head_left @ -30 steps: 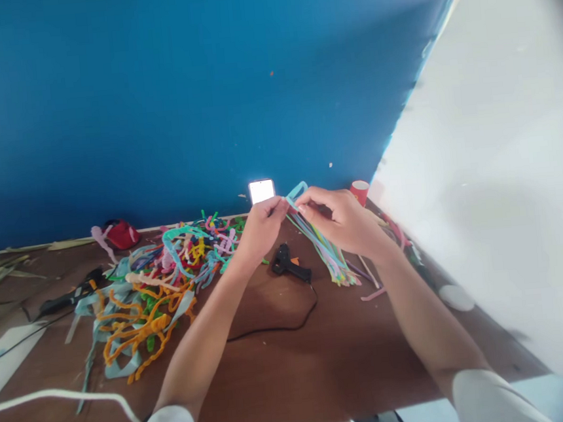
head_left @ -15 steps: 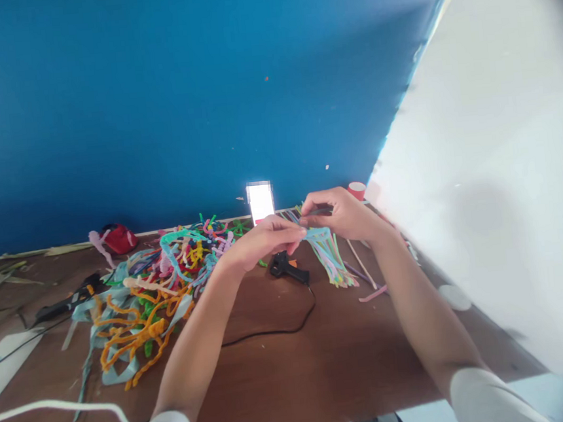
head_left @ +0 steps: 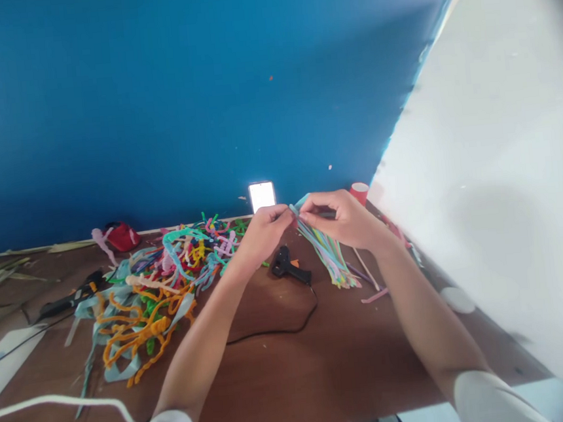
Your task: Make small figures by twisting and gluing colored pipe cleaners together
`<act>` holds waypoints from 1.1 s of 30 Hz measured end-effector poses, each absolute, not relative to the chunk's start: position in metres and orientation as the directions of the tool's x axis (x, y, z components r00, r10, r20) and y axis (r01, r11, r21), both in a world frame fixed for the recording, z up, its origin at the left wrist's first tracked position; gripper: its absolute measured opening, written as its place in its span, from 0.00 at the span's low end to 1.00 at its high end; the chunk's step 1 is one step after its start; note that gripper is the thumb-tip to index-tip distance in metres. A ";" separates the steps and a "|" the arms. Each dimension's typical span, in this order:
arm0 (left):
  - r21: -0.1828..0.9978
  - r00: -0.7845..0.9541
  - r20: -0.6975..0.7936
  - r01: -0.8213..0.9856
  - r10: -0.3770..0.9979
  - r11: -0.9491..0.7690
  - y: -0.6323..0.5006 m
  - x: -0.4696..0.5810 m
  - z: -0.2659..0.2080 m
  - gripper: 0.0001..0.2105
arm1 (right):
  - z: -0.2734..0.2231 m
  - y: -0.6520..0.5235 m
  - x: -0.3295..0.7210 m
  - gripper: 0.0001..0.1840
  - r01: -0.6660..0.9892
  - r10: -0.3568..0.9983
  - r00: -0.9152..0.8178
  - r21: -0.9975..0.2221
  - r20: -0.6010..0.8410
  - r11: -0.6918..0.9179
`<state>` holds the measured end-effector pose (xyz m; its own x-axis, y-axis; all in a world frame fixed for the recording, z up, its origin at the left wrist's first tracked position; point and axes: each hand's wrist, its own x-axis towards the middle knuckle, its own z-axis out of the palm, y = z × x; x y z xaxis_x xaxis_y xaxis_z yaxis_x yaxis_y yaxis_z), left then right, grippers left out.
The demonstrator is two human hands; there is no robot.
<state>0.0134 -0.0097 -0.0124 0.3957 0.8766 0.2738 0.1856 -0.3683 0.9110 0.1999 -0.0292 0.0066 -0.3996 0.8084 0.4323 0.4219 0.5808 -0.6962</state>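
Note:
Both hands are raised over the far part of the table, fingertips nearly meeting. Between them is a light blue pipe cleaner (head_left: pixel 294 209), partly hidden by the fingers. My left hand (head_left: pixel 268 233) pinches it between thumb and fingers. My right hand (head_left: pixel 344 220) is closed on the same piece from the other side, thumb against forefinger. Behind and under the right hand lies a bundle of pastel pipe cleaners (head_left: pixel 336 268). A black hot glue gun (head_left: pixel 290 267) rests on the table below the hands, its cord curving to the left.
Left of my hands spreads a tangled heap of coloured pipe cleaners (head_left: pixel 158 327). A lit phone (head_left: pixel 262 195) leans on the blue wall. A red tape roll (head_left: pixel 359 193) stands at the back right, and a white disc (head_left: pixel 457 300) lies near the white wall. A white cable (head_left: pixel 61 401) crosses the lower left.
My right fingers have closed in on the light blue pipe cleaner beside my left fingertips. Its bent length, which pointed right below the right hand, now sits up between the hands.

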 end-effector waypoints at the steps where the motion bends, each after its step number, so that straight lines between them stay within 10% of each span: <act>1: 0.924 0.387 0.275 0.145 0.880 -0.353 -0.011 0.014 -0.012 0.15 | 0.006 -0.029 0.199 0.08 0.415 0.806 -0.408 -0.699 0.430 0.583; 16: 0.959 0.570 0.282 -0.199 0.772 -0.203 -0.020 0.012 -0.006 0.18 | 0.010 -0.031 0.210 0.13 0.327 0.836 -0.359 -0.783 0.415 0.529; 24: 0.964 0.745 0.098 0.094 0.660 -0.248 -0.013 0.005 -0.008 0.20 | 0.004 -0.012 0.217 0.12 0.257 0.704 -0.577 -0.726 0.414 0.638; 33: 0.864 0.469 0.226 0.308 0.854 -0.398 -0.010 0.011 -0.013 0.16 | 0.007 -0.023 0.204 0.09 0.484 0.786 -0.439 -0.623 0.435 0.615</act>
